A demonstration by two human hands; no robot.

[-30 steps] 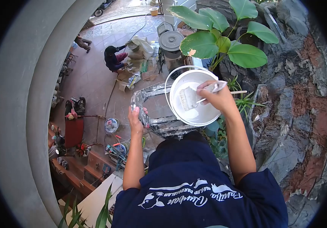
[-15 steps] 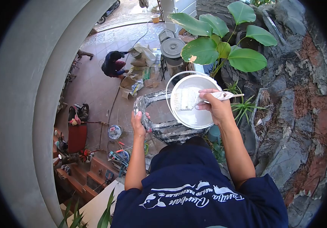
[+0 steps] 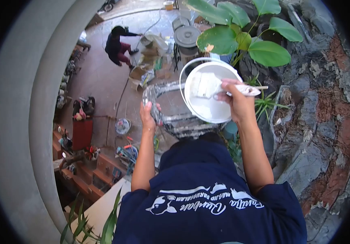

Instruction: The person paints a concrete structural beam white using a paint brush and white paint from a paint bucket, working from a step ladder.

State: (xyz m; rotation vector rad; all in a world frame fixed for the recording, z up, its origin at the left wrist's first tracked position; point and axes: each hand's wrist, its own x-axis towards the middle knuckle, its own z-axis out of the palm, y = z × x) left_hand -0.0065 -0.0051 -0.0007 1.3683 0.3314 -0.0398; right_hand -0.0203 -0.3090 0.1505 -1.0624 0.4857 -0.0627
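Observation:
A paintbrush (image 3: pixel 206 86) with white-coated bristles is pinched in my right hand (image 3: pixel 238 97), its handle end pointing right. The brush lies across the opening of a white paint bucket (image 3: pixel 210 114), which has its wire handle swung out to the left. White paint coats the inside of the bucket. Below and behind the bucket is a paint-stained ladder (image 3: pixel 171 118). My left hand (image 3: pixel 147 117) is closed around the left side of the ladder's top, thumb up along its edge.
A large-leaved plant (image 3: pixel 240 36) and rough rock wall (image 3: pixel 305 134) rise on the right. A grey curved column (image 3: pixel 24 122) fills the left. On the tiled floor far below, a person (image 3: pixel 120 46) reaches toward a bucket beside sacks. Tools and a red motorbike seat-like shape (image 3: pixel 82 132) lie lower left.
The view has shifted slightly, so the plant and bucket sit higher. The person below has gone from bent over to more upright, one arm stretched out. Both my hands keep their grips.

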